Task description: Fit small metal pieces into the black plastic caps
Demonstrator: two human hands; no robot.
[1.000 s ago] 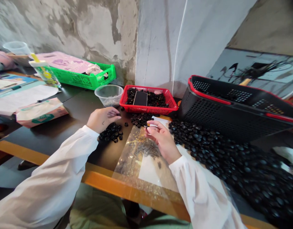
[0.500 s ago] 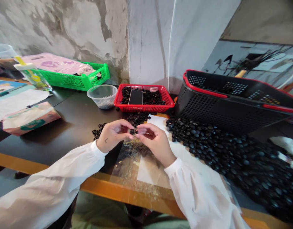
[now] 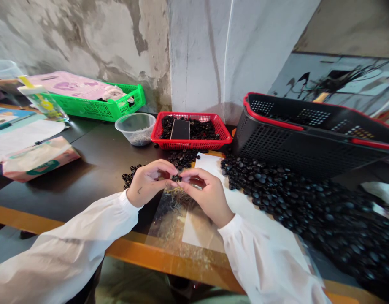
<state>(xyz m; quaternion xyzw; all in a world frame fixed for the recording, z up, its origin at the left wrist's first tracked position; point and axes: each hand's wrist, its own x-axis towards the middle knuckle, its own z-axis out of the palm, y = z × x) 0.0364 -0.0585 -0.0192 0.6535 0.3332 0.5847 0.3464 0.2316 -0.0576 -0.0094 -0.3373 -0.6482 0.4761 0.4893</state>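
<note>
Between my fingertips is a small round black part [image 3: 176, 178], too small to make out in detail. My left hand [image 3: 152, 178] pinches it from the left, thumb and forefinger closed. From the right, my right hand [image 3: 205, 188] grips the same part or a second one touching it. Under the hands lies a heap of thin metal pins [image 3: 178, 199] on a clear plastic sheet [image 3: 163, 226]. Small black ring-like parts [image 3: 128, 175] sit beside my left hand, and more black parts [image 3: 183, 158] lie just beyond both hands.
A large pile of black round pieces [image 3: 276, 190] spreads along the right. Behind stand a red basket [image 3: 191, 145] with a phone [image 3: 180, 129] on black parts, a clear bowl [image 3: 131, 126], a black basket [image 3: 276, 139] and a green crate [image 3: 99, 109]. A tissue pack [image 3: 39, 158] lies left.
My hands have come together; the black pieces that were held slightly apart between the fingertips now meet. The surroundings look the same.
</note>
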